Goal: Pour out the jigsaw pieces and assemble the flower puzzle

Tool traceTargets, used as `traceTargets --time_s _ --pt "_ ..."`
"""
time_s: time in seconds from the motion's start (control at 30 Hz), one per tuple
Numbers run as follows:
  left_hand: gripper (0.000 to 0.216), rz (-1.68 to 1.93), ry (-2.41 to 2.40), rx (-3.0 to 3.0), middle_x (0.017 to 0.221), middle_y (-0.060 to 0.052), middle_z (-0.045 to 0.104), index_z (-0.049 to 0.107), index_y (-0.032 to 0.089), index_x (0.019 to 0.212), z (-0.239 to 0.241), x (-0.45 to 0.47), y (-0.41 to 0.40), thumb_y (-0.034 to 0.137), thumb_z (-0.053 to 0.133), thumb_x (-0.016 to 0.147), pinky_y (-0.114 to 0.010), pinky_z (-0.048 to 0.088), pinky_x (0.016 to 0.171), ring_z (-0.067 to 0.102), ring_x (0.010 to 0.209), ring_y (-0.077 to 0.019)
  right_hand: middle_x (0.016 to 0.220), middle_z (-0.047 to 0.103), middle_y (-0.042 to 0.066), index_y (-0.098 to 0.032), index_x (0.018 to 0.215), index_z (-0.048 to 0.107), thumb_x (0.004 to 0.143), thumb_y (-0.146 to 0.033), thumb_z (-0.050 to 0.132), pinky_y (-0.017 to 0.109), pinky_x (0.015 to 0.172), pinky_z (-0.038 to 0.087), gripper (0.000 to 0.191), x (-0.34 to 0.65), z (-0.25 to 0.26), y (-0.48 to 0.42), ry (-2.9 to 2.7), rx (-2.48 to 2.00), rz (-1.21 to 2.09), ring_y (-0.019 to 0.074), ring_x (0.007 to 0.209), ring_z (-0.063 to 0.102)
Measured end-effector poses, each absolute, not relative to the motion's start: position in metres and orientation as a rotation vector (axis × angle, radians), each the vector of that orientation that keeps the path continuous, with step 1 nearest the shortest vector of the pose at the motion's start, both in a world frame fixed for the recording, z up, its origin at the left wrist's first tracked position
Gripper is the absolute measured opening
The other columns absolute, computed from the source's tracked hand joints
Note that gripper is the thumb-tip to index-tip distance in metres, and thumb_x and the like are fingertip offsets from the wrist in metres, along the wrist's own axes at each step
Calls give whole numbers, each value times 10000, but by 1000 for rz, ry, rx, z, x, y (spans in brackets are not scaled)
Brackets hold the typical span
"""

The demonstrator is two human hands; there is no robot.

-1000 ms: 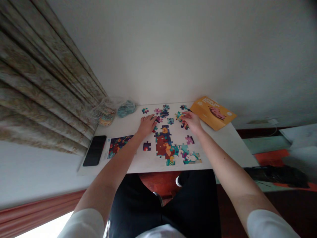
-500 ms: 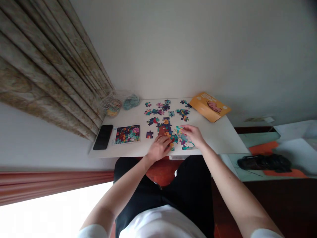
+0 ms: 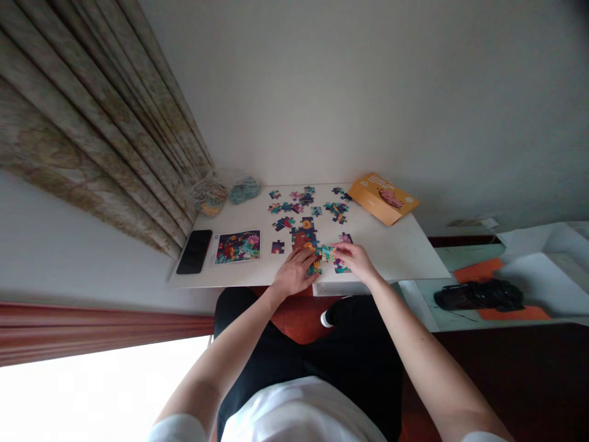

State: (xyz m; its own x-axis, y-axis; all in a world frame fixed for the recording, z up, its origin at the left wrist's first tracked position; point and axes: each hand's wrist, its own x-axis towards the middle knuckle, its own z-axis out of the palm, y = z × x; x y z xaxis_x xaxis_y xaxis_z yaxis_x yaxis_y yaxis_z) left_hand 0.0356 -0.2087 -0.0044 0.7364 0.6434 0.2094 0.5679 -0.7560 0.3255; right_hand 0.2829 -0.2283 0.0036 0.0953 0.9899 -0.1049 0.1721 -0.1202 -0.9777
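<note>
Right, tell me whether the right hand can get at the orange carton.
Probably yes: the right hand sits near the orange carton, and only white table lies between them.

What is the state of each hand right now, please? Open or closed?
Left hand: resting on the puzzle; cannot tell if it holds anything.
Right hand: closed, pinching a teal puzzle piece.

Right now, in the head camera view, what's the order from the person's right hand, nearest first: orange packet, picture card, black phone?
From the right hand:
1. Orange packet, ahead and to the right.
2. Picture card, to the left.
3. Black phone, farther left.
</note>
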Motion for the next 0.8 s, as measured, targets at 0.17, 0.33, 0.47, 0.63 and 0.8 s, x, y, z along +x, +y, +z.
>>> traceTargets --time_s 0.17,0.33,0.47,0.63,0.8 --pt "522 460 963 2678 1493 -99 609 556 252 1493 -5 35 -208 446 581 1009 -481 324 1276 502 1454 -261 900 793 74 -200 1004 808 686 -564 831 311 639 567 484 287 3 -236 -1261 -1460 1133 217 747 707" --pt "538 483 953 2687 1496 -99 604 542 246 1512 -7 35 -208 444 578 1014 -473 334 1272 509 1445 -266 872 793 70 -202 996 813 702 -555 818 318 657 576 459 290 -2 -243 -1285 -1488 1163 225 753 719" --pt "543 489 938 2704 1486 -106 610 540 216 1514 -8 35 -208 448 565 1023 -461 329 1274 506 1444 -264 887 806 75 -208 999 819 734 -513 799 350 726 595 405 288 -5 -244 -1344 -1508 1134 242 780 743" --pt "545 473 947 2713 1490 -96 607 519 248 1531 -8 35 -208 451 554 1027 -483 321 1276 501 1448 -270 909 820 83 -238 939 827 758 -439 795 407 813 607 272 282 -9 -243 -1429 -1562 1039 286 845 769" --pt "553 490 951 2724 1482 -125 611 535 201 1517 -5 35 -209 443 571 1022 -480 330 1271 530 1420 -283 928 823 89 -248 909 829 773 -386 799 425 831 612 197 279 -12 -241 -1481 -1603 986 300 849 776"
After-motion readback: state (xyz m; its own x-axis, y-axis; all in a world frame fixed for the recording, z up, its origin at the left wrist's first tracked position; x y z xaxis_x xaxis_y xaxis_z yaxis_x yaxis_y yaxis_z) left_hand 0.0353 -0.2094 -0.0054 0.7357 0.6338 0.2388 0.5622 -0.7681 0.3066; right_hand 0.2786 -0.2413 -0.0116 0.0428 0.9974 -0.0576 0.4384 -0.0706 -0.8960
